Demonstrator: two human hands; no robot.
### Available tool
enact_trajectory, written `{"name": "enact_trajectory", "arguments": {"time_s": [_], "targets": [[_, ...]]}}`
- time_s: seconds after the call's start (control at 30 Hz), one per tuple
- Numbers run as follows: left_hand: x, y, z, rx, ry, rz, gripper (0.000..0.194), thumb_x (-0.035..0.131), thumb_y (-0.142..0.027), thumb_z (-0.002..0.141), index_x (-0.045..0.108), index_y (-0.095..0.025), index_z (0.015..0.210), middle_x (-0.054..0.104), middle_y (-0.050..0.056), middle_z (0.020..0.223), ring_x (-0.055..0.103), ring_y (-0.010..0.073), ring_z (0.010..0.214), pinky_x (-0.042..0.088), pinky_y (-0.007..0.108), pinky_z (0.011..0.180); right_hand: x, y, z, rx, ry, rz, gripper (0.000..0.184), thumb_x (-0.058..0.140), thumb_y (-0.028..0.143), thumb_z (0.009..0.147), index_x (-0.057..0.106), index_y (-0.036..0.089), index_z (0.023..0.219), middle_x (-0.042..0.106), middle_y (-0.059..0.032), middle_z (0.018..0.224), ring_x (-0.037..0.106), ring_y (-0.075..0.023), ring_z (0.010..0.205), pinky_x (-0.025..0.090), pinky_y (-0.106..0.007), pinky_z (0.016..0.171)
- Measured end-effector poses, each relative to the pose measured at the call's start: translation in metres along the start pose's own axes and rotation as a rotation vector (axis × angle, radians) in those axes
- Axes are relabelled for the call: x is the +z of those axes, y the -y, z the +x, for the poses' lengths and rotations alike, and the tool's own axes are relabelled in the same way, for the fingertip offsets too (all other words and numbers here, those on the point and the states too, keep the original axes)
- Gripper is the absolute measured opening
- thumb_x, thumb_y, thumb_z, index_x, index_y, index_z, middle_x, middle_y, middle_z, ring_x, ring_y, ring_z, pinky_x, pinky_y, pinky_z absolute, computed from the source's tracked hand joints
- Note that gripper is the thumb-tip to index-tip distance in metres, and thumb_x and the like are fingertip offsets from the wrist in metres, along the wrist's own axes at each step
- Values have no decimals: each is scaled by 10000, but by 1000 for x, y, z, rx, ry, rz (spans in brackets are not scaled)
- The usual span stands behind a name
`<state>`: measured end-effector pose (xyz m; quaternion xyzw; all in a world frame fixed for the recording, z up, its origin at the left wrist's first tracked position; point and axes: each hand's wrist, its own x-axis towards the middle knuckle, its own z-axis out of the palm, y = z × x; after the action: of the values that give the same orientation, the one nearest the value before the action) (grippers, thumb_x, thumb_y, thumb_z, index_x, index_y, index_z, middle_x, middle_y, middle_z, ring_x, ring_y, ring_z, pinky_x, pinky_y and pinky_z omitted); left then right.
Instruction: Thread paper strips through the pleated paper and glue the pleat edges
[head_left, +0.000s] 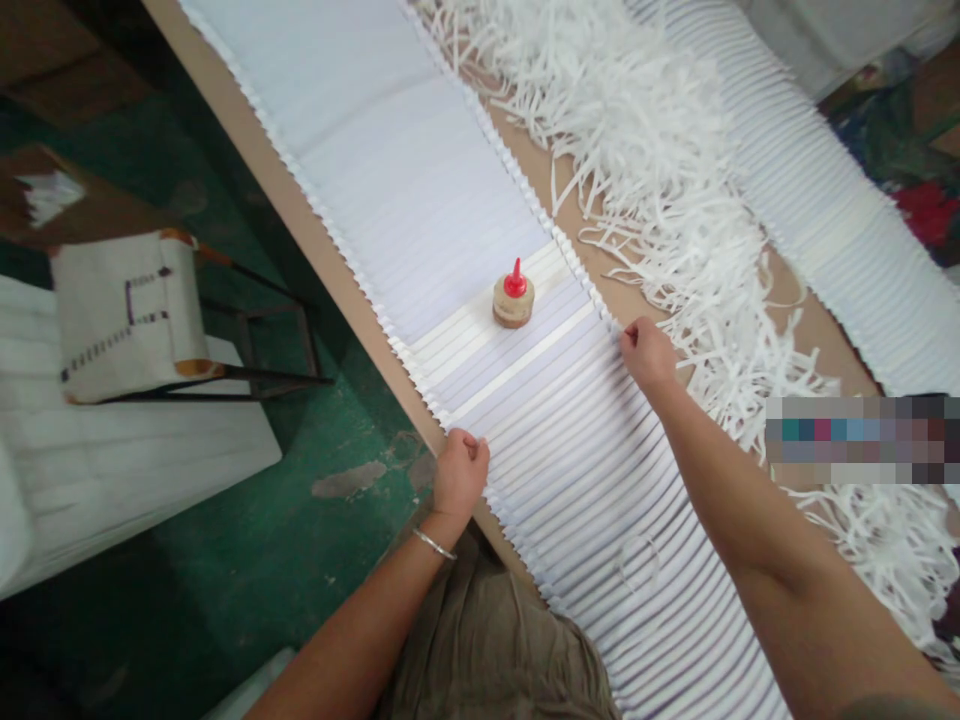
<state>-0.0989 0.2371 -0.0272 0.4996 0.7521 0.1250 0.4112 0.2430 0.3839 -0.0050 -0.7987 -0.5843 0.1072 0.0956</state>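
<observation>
A long row of overlapping white paper sheets point(420, 200) lies fanned along a brown table point(247, 130). My left hand point(459, 470) is closed, pinching the near edge of one sheet at the table's left side. My right hand point(646, 350) is closed too, pinching the far end of that sheet row. A small glue bottle with a red nozzle point(514, 297) stands on the sheets just beyond my hands. A metal bangle point(433, 543) sits on my left wrist.
A heap of white paper strips point(660, 170) lies right of the sheets, with a second fanned row point(817, 190) beyond it. Left of the table is a green floor point(300, 500), a metal stool with a cloth-covered seat point(135, 310) and stacked white paper point(112, 470).
</observation>
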Motion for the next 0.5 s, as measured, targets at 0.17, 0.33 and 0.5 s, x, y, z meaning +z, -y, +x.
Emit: {"name": "enact_trajectory", "arguments": {"time_s": [0.17, 0.33, 0.5], "targets": [[-17, 1, 1, 22, 39, 76, 165, 497, -269, 861, 536, -193, 1002, 660, 36, 722, 662, 216, 645, 464, 304, 656, -28, -7, -97, 106, -162, 338, 217, 510, 394, 942, 596, 204, 883, 639, -43, 779, 573, -190, 716, 426, -308, 710], [-42, 5, -2, 192, 95, 123, 275, 498, -413, 783, 510, -221, 980, 664, 30, 676, 684, 279, 687, 471, 356, 681, -27, -19, -267, 294, -77, 483, 216, 504, 409, 965, 603, 224, 913, 643, -23, 768, 580, -178, 694, 427, -293, 684], [-48, -2, -10, 270, 388, 102, 454, 509, -576, 706, 520, -217, 984, 592, -14, 540, 643, 290, 563, 482, 393, 643, -3, -23, -410, 624, -207, 570, 258, 480, 434, 979, 599, 218, 902, 672, -41, 772, 632, -197, 707, 463, -308, 690]]}}
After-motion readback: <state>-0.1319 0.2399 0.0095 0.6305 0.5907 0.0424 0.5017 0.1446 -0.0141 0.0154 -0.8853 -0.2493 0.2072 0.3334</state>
